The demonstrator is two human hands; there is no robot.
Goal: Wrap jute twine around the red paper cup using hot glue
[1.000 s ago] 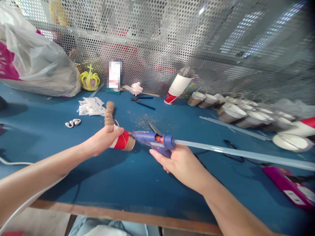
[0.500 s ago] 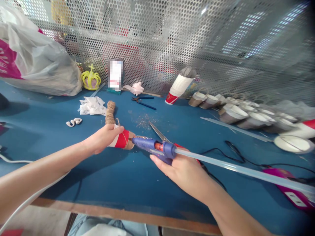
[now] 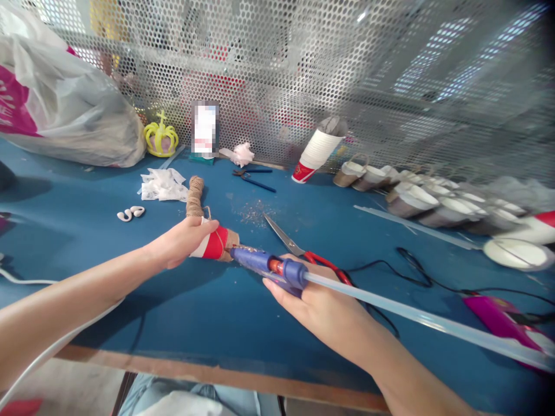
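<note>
My left hand (image 3: pixel 180 241) grips a red and white paper cup (image 3: pixel 215 242) lying on its side, with jute twine wound round the end that faces right. A roll of jute twine (image 3: pixel 195 197) lies just beyond that hand, a strand of it looping by the cup. In my right hand (image 3: pixel 325 306) is a blue hot glue gun (image 3: pixel 254 259), its nozzle at the twine-wrapped end of the cup. From its back sticks a long clear glue stick (image 3: pixel 390 299). Red-handled scissors (image 3: pixel 284 236) lie open behind the gun, partly hidden by my right hand.
Small pliers (image 3: pixel 255 178), stacked paper cups (image 3: pixel 319 151) and a yellow crown (image 3: pixel 161 138) stand or lie near the perforated metal screen (image 3: pixel 260 75). Several twine-wrapped cups (image 3: pixel 410 199) fill the right side. A plastic bag (image 3: pixel 82 110) occupies the left; a black cord (image 3: pixel 385 266) crosses the right.
The glue gun's nozzle has shifted slightly left and down along the twine-wrapped end. The right hand has tilted a little, showing more of the scissors' red handles. The left hand keeps its grip.
</note>
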